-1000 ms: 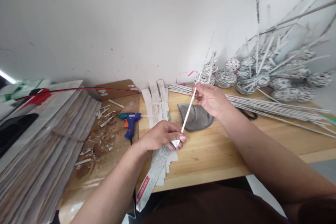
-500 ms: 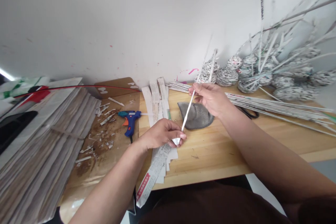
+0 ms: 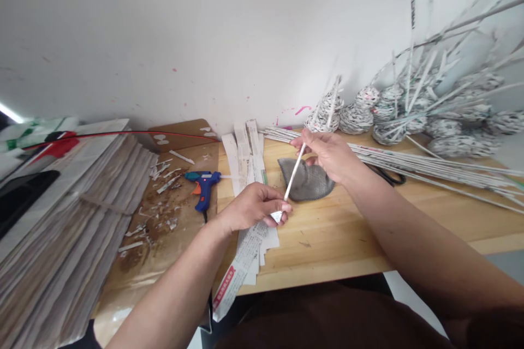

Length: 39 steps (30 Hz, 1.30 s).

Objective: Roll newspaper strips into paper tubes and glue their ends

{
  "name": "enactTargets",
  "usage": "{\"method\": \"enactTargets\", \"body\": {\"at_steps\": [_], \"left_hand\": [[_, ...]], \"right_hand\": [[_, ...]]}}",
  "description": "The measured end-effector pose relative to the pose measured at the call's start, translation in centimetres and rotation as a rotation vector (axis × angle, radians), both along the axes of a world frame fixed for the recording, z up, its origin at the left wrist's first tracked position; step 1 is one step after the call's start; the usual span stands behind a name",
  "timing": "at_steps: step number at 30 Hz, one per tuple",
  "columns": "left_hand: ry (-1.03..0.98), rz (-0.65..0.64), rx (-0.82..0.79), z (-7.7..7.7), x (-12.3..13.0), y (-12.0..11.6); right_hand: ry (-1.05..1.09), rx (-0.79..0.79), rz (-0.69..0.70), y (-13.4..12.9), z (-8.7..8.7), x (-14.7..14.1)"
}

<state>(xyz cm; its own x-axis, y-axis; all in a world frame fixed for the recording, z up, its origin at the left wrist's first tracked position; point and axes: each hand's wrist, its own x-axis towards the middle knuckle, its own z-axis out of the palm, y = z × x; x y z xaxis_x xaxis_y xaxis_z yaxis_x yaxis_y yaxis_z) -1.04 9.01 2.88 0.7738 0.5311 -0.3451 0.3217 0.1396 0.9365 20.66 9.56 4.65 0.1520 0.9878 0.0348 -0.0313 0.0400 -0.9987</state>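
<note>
White rolled-paper stick (image 3: 295, 173), one, held aslant above the wooden surface (image 3: 335, 240). Left hand (image 3: 258, 206) pinches its lower, near part, left forearm (image 3: 176, 278) slanting from near left; right hand (image 3: 325, 154) pinches farther up, right forearm (image 3: 409, 229) from near right. One grey pad (image 3: 313, 182) beyond; one blue glue gun (image 3: 207, 182) to left.

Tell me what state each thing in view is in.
Paper stick, rolled, slanted.
Left hand, gripping its lower end.
Right hand, pinching it higher up.
Glue gun, lying on its side.
Paper strips, overlapping, one overhanging the table.
Grey pad, on the table.
Woven paper pieces, some with sticks protruding.
</note>
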Motion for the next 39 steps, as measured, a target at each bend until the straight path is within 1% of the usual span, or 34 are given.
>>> {"method": "enactTargets", "body": {"at_steps": [3, 4, 6, 9, 16, 20, 21, 23, 25, 28, 30, 32, 35, 39], "left_hand": [[-0.026, 0.059, 0.025, -0.1, 0.0, 0.1], [-0.031, 0.078, 0.032, -0.1, 0.0, 0.2], [-0.037, 0.098, 0.043, -0.1, -0.1, 0.2], [-0.037, 0.091, 0.057, -0.3, -0.1, 0.2], [-0.031, 0.083, 0.090, -0.3, 0.1, 0.1], [-0.013, 0.091, 0.097, -0.2, 0.2, 0.0], [-0.012, 0.094, 0.095, -0.2, 0.2, 0.0], [-0.019, 0.091, 0.089, -0.2, 0.1, 0.0], [-0.022, 0.071, 0.077, -0.2, 0.0, 0.0], [-0.010, 0.007, 0.062, -0.3, 0.0, 0.0], [0.000, -0.018, 0.056, -0.3, 0.0, -0.1], [0.006, -0.022, 0.054, -0.3, 0.0, -0.1], [0.007, -0.027, 0.054, -0.3, 0.0, -0.1], [0.014, -0.031, 0.046, -0.3, 0.0, -0.1]], "right_hand": [[-0.169, -0.026, 0.209, -0.7, 0.4, -0.2], [-0.236, -0.033, 0.259, -0.9, 0.5, -0.3], [-0.351, -0.041, 0.314, -1.2, 0.5, -0.5], [-0.443, -0.033, 0.322, -1.5, 0.4, -0.7], [-0.497, 0.008, 0.332, -1.5, 0.3, -0.8], [-0.548, 0.017, 0.303, -1.5, 0.2, -1.1], [-0.530, 0.011, 0.300, -1.5, 0.2, -1.1], [-0.428, -0.014, 0.299, -1.4, 0.1, -1.2], [-0.246, -0.031, 0.280, -1.2, 0.2, -0.9], [0.045, -0.022, 0.206, -0.7, 0.2, -0.3], [0.186, -0.006, 0.150, -0.4, 0.3, 0.1], [0.258, -0.001, 0.095, -0.1, 0.3, 0.3], [0.283, -0.034, 0.043, 0.0, 0.4, 0.3], [0.298, -0.023, 0.085, -0.1, 0.5, 0.2]]}}
